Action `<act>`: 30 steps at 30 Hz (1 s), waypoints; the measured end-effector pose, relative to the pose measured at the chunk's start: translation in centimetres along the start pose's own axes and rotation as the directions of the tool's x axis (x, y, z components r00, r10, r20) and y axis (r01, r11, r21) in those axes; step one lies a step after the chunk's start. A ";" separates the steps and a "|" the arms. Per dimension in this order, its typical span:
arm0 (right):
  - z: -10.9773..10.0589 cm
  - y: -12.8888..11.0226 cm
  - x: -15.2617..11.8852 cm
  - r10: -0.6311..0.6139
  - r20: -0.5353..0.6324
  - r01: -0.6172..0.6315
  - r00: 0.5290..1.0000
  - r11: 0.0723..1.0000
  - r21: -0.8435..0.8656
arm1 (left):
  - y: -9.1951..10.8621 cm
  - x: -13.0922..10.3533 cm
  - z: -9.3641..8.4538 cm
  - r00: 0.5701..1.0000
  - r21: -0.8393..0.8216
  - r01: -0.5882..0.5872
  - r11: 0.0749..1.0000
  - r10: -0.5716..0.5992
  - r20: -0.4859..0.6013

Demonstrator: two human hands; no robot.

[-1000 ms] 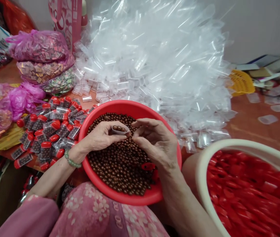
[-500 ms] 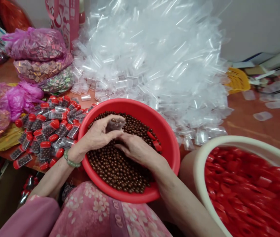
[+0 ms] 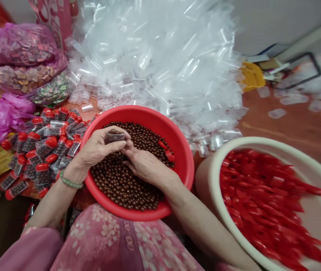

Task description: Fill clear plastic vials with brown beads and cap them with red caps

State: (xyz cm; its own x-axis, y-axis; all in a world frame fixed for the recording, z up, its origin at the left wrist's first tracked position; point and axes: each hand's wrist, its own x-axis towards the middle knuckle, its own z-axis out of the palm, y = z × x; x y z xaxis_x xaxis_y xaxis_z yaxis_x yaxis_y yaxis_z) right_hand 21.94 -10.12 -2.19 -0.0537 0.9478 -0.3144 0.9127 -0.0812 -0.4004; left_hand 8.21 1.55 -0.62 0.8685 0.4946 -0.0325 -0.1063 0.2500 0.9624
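My left hand [image 3: 100,145] is closed round a small clear plastic container [image 3: 114,137], its mouth tilted up and brown balls showing inside. Fingers curled together, my right hand [image 3: 143,163] meets the left fingertips just below the container; whether it holds anything is hidden. Both hands are over a red basin [image 3: 184,162], which rests at my lap and carries a bed of shiny brown balls [image 3: 129,192]. A few red caps [image 3: 169,155] lie among the balls at the basin's right side.
Filled containers with red caps [image 3: 42,171] are heaped at the left. Purple bags [image 3: 22,45] of small packets sit behind them. A large pile of clear containers [image 3: 160,56] rises at the back. To the right stands a cream bucket [image 3: 215,177] of red plastic pieces [image 3: 259,199].
The view has swung to the right, so everything sits further left. My left hand has turned the container more upright, and my right hand has drawn slightly down from its mouth.
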 end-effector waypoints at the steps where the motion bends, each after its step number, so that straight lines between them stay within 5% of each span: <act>1: -0.3 -0.1 -0.3 0.003 -0.003 -0.003 1.000 1.000 -0.014 | 0.1 0.0 0.0 1.000 -0.001 0.006 1.000 -0.006 0.009; 5: -2.2 1.0 -1.8 0.197 -0.115 -0.213 0.974 0.966 -0.147 | 0.2 0.3 0.3 0.998 0.101 0.063 0.993 -0.062 -0.013; 9: -3.3 3.2 -2.6 0.488 -0.210 -0.531 0.847 0.785 -0.320 | 0.2 0.5 0.3 0.997 0.012 0.081 0.997 -0.081 0.006; 12: -3.1 4.1 -2.1 0.550 -0.176 -0.571 0.816 0.723 -0.388 | 0.0 0.2 0.1 0.996 -0.116 0.088 0.989 -0.084 0.044; 17: -2.2 4.4 -1.5 0.507 -0.216 -0.551 0.834 0.763 -0.337 | -0.4 -0.4 -0.4 0.990 -0.305 0.135 0.943 -0.115 0.082; 20: -1.7 4.8 -1.7 0.410 -0.365 -0.437 0.836 0.899 0.010 | -0.4 -0.5 -0.6 0.984 -0.407 0.165 0.898 -0.120 0.135; 22: -1.4 4.9 -1.7 0.376 -0.434 -0.203 0.819 0.897 0.393 | -0.5 -0.5 -0.8 0.982 -0.450 0.164 0.878 -0.101 0.160; 25: -1.2 4.3 -1.6 0.407 -0.395 0.108 0.823 0.571 0.814 | -0.7 -0.7 -0.8 0.984 -0.451 0.142 0.881 -0.077 0.159; 28: -1.6 3.1 -1.5 0.434 -0.332 0.245 0.838 0.244 0.938 | -0.9 -1.0 -0.6 0.988 -0.427 0.129 0.895 -0.078 0.135; 30: -2.0 2.3 -1.6 0.433 -0.329 0.307 0.839 0.122 0.944 | -0.8 -1.2 -0.5 0.986 -0.397 0.122 0.909 -0.065 0.154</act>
State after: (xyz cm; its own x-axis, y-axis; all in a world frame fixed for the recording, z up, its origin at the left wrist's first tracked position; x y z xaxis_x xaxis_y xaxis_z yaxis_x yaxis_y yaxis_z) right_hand 24.89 -11.17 -0.92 0.4833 0.8617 -0.1543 -0.2874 -0.0104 -0.9578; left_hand 7.02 1.17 -1.53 0.9377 0.3434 -0.0530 -0.1833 0.6185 0.7641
